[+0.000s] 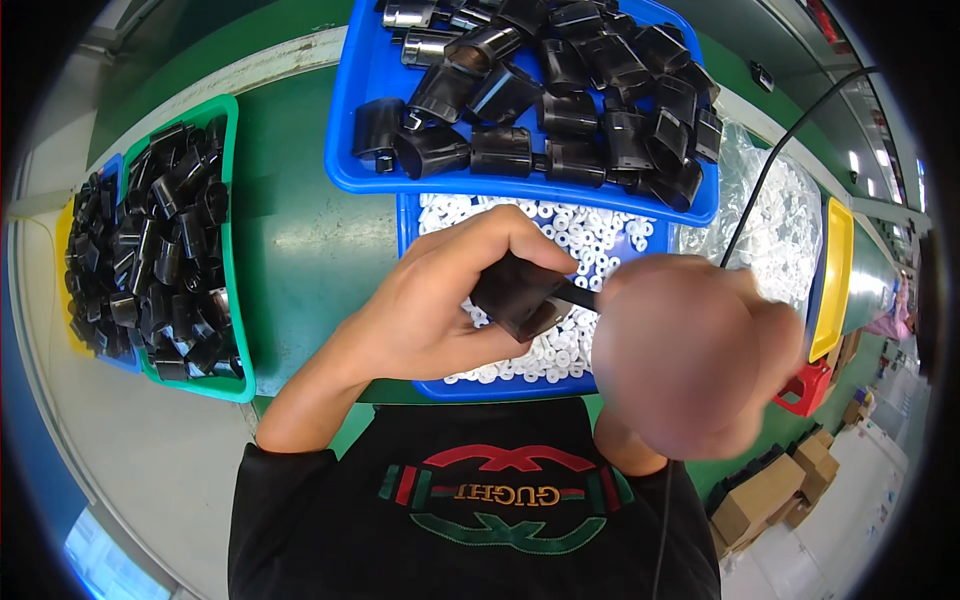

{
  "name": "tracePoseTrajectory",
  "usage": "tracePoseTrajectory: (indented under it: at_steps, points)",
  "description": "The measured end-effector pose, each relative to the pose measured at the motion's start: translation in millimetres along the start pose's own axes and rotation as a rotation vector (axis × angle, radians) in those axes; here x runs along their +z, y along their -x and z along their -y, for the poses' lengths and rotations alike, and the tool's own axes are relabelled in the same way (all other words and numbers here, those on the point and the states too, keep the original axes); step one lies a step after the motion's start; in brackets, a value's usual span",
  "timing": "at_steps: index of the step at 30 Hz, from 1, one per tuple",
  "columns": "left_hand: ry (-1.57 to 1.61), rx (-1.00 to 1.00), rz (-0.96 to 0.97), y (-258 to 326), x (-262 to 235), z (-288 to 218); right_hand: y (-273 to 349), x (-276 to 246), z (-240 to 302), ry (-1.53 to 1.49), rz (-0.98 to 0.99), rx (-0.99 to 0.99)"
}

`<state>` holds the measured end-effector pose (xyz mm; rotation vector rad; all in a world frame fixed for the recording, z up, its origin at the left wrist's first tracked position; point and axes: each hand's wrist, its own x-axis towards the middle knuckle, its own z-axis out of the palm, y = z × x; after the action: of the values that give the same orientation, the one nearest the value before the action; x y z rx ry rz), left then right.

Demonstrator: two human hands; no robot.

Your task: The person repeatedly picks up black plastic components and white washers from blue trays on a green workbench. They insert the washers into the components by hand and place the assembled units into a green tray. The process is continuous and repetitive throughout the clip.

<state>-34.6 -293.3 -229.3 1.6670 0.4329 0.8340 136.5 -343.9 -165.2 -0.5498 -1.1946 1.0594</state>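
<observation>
- Nearest the lens: right hand (690, 350), blurred, finger state impossible to tell.
- Left hand (440, 300), fingers clamped around a black plastic sleeve (520, 295) at centre, above the blue tray of white rings (600, 235).
- At 12 o'clock: blue tray (365, 95) of black sleeves.
- At 9 o'clock: green bin (232, 250), likewise filled.

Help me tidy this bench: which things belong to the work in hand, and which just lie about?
In use:
left hand holding black part
right hand, blurred
tray of white rings
blue tray of black parts

Lying about:
green bin of black parts
yellow bin
bag of white parts
red item
</observation>
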Motion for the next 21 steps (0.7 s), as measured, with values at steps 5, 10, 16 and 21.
tracePoseTrajectory:
  at_steps: [5, 10, 16, 21]
  points:
    - [0.219, -0.064, 0.005, 0.7, 3.7, -1.3, 1.9, -3.3, 11.0, -0.028, 0.053, -0.048]
    - [0.338, -0.136, -0.007, 5.9, 9.7, 5.1, 7.3, 3.3, 1.6, 0.030, 0.027, 0.034]
    - [0.427, -0.148, 0.033, 4.8, 10.6, 4.6, 5.8, -1.4, -1.9, 0.022, 0.088, 0.049]
    - [0.486, -0.153, 0.040, 5.1, 11.3, 1.1, 6.4, 3.2, -3.9, 0.053, 0.085, 0.021]
